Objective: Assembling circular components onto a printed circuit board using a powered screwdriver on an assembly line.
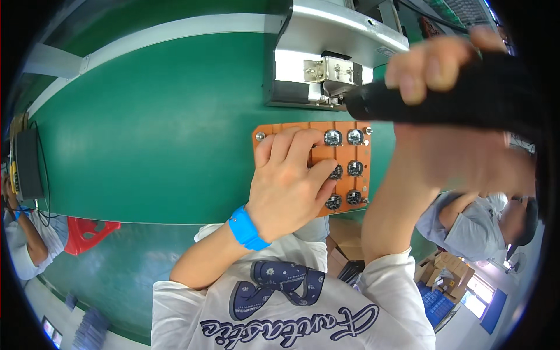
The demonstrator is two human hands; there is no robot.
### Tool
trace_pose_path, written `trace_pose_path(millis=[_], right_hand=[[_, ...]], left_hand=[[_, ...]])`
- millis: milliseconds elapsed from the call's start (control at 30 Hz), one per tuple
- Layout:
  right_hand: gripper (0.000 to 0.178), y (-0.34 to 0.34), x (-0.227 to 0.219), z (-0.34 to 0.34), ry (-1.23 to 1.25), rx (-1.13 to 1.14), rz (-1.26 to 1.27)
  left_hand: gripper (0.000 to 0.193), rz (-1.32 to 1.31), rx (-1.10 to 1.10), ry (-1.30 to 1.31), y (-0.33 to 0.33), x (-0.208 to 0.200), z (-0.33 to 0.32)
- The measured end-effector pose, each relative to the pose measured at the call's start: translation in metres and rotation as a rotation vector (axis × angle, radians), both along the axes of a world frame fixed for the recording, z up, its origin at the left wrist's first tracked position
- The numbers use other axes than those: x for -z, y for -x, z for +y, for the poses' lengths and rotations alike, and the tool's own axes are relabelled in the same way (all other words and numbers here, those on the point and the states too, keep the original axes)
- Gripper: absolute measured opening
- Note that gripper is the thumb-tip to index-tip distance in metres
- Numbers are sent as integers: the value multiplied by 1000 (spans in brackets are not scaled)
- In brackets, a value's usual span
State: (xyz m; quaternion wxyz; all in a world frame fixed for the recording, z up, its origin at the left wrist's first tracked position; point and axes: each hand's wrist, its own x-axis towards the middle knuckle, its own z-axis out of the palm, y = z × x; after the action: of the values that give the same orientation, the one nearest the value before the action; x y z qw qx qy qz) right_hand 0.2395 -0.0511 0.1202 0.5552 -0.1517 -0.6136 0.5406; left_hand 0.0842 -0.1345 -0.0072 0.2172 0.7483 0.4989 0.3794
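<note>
An orange fixture plate (pixel 344 153) lies on the green table, with several round dark-and-silver parts set in rows, among them one at the upper right (pixel 355 137). My left hand (pixel 289 178), with a blue band at its wrist, steadies the plate with bent fingers over its left half. The thumb tip touches a round part (pixel 336 172); the index fingertip lies close to another in the far row (pixel 333 137). What lies beneath my palm is hidden. My right hand (pixel 434 67) is wrapped round a black cylindrical power driver (pixel 455 108), raised and blurred, its narrow end pointing left.
A silver metal machine (pixel 344 29) with a small latch-like mechanism stands just beyond the plate. A black box with cables (pixel 28 163) is at the table's left end. A red stool (pixel 87 233) and a seated person (pixel 26 245) are at left; another person (pixel 472 221) is at right.
</note>
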Motion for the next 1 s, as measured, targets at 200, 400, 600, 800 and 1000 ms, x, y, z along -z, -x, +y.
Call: trace_pose_path(millis=[200, 400, 600, 800, 1000], right_hand=[[94, -31, 8, -38, -118, 145, -137], [93, -54, 34, -61, 15, 319, -115], [96, -55, 39, -60, 94, 372, -51], [98, -54, 47, -54, 120, 351, -61], [103, -60, 51, -47, 110, 238, -70]], left_hand=[[40, -20, 36, 51, 0, -10, 5], [39, 84, 147, 6, -11, -15, 12], [31, 202, 122, 1, -18, -22, 15], [29, 206, 111, 21, -17, -20, 15], [30, 214, 110, 3, -26, -18, 20]])
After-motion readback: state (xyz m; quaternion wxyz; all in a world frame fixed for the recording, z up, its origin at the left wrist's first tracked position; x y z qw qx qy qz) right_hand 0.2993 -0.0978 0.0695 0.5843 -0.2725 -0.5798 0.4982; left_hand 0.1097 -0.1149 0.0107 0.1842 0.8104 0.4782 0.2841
